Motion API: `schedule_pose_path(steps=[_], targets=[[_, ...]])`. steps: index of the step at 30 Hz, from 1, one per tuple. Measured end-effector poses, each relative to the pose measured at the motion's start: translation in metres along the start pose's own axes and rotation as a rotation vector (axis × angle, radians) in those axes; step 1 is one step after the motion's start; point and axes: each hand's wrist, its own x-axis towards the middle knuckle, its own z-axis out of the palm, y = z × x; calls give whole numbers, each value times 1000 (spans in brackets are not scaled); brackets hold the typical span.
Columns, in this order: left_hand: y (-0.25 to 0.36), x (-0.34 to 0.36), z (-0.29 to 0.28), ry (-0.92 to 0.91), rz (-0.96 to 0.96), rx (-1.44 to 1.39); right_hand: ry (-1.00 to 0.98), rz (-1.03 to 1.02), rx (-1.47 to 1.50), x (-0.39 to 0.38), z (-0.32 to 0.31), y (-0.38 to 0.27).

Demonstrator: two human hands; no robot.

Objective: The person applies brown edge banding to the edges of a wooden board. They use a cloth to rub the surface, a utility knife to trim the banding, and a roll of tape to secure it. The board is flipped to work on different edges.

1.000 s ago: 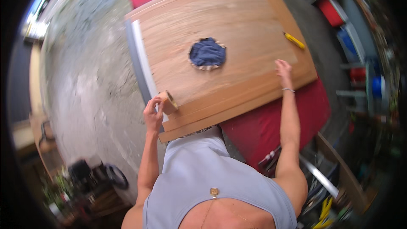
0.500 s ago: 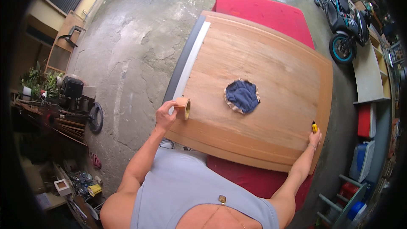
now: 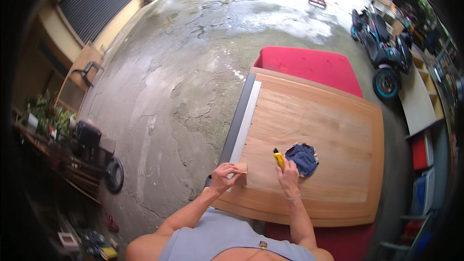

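My left hand [image 3: 224, 178] grips a roll of brown tape [image 3: 243, 176] at the near left corner of a wooden panel [image 3: 333, 125]. In my right hand [image 3: 289, 180] is a yellow utility knife [image 3: 279, 158], its black end pointing away from me above the panel. A crumpled dark blue cloth [image 3: 304, 160] with a pale edge lies just right of that hand. Along the panel's left side run a white strip [image 3: 247, 123] and, outside it, a dark grey strip [image 3: 238, 118].
Red covering [image 3: 309, 67] shows under the panel at its far and near sides. A scooter [image 3: 384, 53] stands at the far right, near a pale shelf unit [image 3: 419, 99]. Potted plants [image 3: 50, 116] and a black wheel [image 3: 114, 175] are at the left, on cracked concrete floor [image 3: 159, 116].
My right hand has swung left with the utility knife, from the panel's right edge to near the tape roll. The view has tilted up, showing more floor ahead.
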Motion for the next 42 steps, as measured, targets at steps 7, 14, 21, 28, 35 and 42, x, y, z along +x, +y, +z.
schedule_pose_path(steps=[7, 14, 21, 28, 35, 42], targets=[[-30, 26, -52, -196, 232, -136, 137, 138, -260, -6, 46, -70], [-36, 54, -109, -312, 464, -207, -123, 155, 832, -79, 79, -193], [-62, 59, -140, -346, 175, -371, 76, 86, 769, -111, 70, -279], [-63, 86, -157, -250, 201, -320, -18, 376, 912, -116, 100, -265], [-111, 171, -105, -375, -28, -426, -71, 407, 1074, -45, 95, -265], [-200, 325, 0, -298, -91, -286, -21, 585, 1366, 134, 108, -229]])
